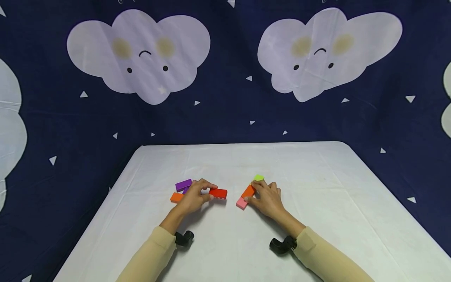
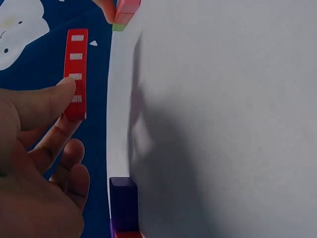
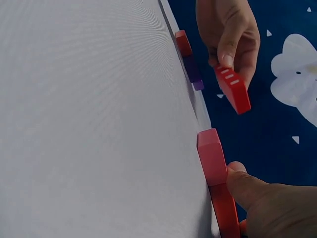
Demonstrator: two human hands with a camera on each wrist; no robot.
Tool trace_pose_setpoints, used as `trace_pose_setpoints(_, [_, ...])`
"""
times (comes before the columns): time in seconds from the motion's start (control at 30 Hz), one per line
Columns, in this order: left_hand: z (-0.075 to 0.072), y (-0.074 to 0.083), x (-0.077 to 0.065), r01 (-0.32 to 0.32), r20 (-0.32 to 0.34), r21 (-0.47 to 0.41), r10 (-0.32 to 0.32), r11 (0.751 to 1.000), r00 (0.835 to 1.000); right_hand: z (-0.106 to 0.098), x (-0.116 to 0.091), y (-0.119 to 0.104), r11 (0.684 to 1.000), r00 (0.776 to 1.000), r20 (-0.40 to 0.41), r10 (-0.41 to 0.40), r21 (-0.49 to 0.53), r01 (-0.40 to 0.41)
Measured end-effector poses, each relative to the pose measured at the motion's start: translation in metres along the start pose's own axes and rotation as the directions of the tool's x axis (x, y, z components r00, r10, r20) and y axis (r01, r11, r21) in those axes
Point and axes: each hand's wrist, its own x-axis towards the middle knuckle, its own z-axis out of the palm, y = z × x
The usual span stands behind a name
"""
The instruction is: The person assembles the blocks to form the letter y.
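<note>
One red block (image 1: 220, 193) left of pink block (image 1: 241, 203), pinched by left hand (image 1: 194, 197): hold level. Right hand (image 1: 270, 200) touches pink block; grip unclear.

In the head view you have two purple blocks (image 1: 183, 185), one orange block (image 1: 177, 197), one red block (image 1: 218, 193), one orange-red block (image 1: 248, 191), one pink block (image 1: 241, 203) and one yellow-green block (image 1: 258, 177), making seven. From the left wrist you can count four white marks (image 2: 76, 56) on the red block. You also have one left hand (image 1: 195, 197), one right hand (image 1: 269, 199), two sleeves (image 1: 151, 254), two black wrist fittings (image 1: 282, 246), one white table (image 1: 229, 164) and one dark blue backdrop (image 1: 225, 125) with two whole clouds (image 1: 148, 82) showing
</note>
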Motion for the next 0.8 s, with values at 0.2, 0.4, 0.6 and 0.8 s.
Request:
trace_pose_setpoints(0.2, [0.005, 0.001, 0.009, -0.028, 0.051, -0.001, 0.028, 1.0, 0.998, -0.001, 0.0, 0.0, 1.0, 1.0, 0.004, 0.005, 0.0, -0.005])
trace_pose_setpoints(0.4, [0.011, 0.002, 0.016, -0.027, 0.087, 0.001, 0.027, 1.0, 0.996, 0.0, 0.0, 0.001, 1.0, 1.0, -0.006, 0.0, -0.008, -0.001])
trace_pose_setpoints(0.6, [0.016, 0.003, 0.023, -0.041, 0.139, -0.013, 0.043, 0.999, 0.989, 0.001, 0.0, 0.001, 1.0, 1.0, -0.009, -0.003, -0.007, 0.003])
trace_pose_setpoints(0.8, [0.019, 0.002, 0.027, -0.055, 0.17, -0.012, 0.056, 0.998, 0.984, 0.0, 0.0, 0.0, 1.0, 1.0, -0.009, -0.002, -0.006, 0.002])
